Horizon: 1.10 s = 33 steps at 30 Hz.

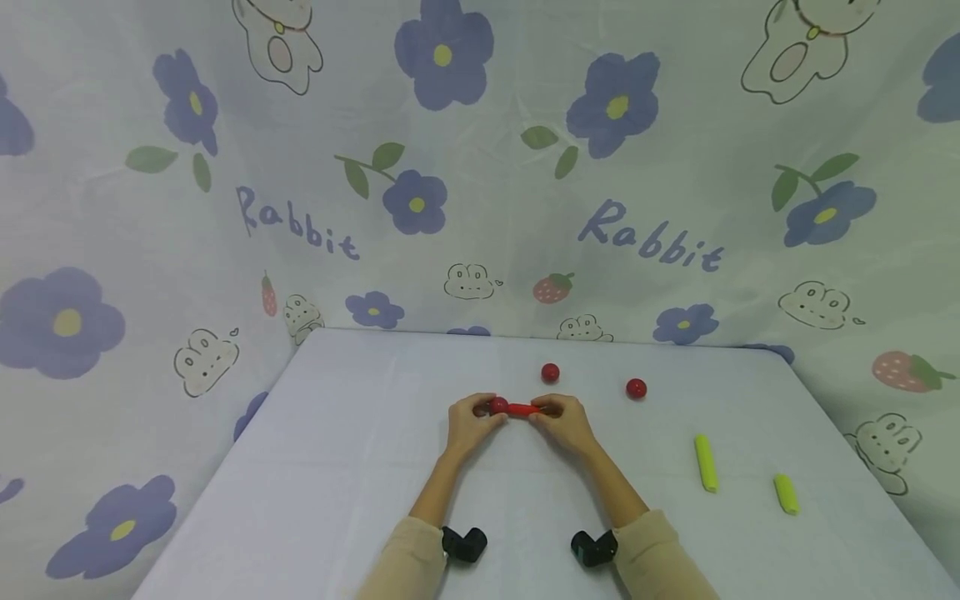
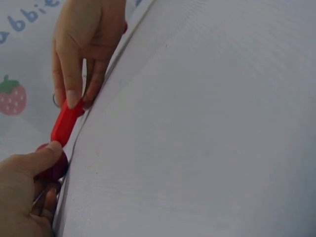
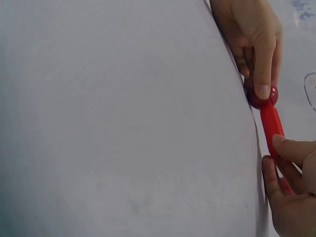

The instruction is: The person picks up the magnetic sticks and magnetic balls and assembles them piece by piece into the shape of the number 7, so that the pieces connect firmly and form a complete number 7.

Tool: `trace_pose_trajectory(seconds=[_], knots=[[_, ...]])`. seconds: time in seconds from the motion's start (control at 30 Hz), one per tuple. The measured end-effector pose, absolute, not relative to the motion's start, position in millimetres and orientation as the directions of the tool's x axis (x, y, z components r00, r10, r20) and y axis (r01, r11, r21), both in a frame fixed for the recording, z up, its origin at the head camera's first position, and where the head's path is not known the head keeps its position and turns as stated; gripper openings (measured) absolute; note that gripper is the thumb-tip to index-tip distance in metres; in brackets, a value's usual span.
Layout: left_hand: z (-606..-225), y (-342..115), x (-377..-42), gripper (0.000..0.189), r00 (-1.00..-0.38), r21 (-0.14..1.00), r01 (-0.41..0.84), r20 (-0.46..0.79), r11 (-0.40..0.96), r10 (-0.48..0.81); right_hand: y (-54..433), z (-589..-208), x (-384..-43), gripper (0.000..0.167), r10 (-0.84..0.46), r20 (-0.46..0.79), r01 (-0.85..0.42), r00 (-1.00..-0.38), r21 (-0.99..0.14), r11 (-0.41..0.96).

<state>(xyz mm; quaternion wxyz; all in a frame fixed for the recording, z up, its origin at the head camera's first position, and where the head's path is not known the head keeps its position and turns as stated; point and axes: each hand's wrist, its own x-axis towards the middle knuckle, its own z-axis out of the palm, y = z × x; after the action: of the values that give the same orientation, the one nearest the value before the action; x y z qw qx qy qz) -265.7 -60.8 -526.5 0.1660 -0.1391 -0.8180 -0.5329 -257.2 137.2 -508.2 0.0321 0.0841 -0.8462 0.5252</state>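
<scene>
My left hand (image 1: pixel 472 427) pinches a dark red ball (image 1: pixel 498 405) between thumb and fingers, above the middle of the white table. From the other side my right hand (image 1: pixel 566 423) pinches a bright red stick (image 1: pixel 522 409) by its right end. The stick's left end meets the ball; whether they are joined I cannot tell. In the left wrist view the red stick (image 2: pixel 65 123) shows flat, faceted sides, and the left thumb lies where ball and stick meet. In the right wrist view the ball (image 3: pixel 256 97) is partly covered by the left hand's fingers.
Two more dark red balls, one (image 1: pixel 551 372) behind the hands and one (image 1: pixel 636 388) farther right, lie on the white table (image 1: pixel 337 467). To the right are a long yellow-green stick (image 1: pixel 706 463) and a shorter one (image 1: pixel 787 494). A patterned curtain (image 1: pixel 480 167) hangs behind.
</scene>
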Motion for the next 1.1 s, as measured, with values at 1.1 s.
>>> trace_pose_trajectory(seconds=[1.1], knots=[[-527.9,-61.7,-262.1,0.037,-0.892,0.829,0.428,0.452,0.359,0.019,171.0,-516.6,-294.2,0.05,0.226,0.223,-0.104,-0.948,-0.891,0.441]])
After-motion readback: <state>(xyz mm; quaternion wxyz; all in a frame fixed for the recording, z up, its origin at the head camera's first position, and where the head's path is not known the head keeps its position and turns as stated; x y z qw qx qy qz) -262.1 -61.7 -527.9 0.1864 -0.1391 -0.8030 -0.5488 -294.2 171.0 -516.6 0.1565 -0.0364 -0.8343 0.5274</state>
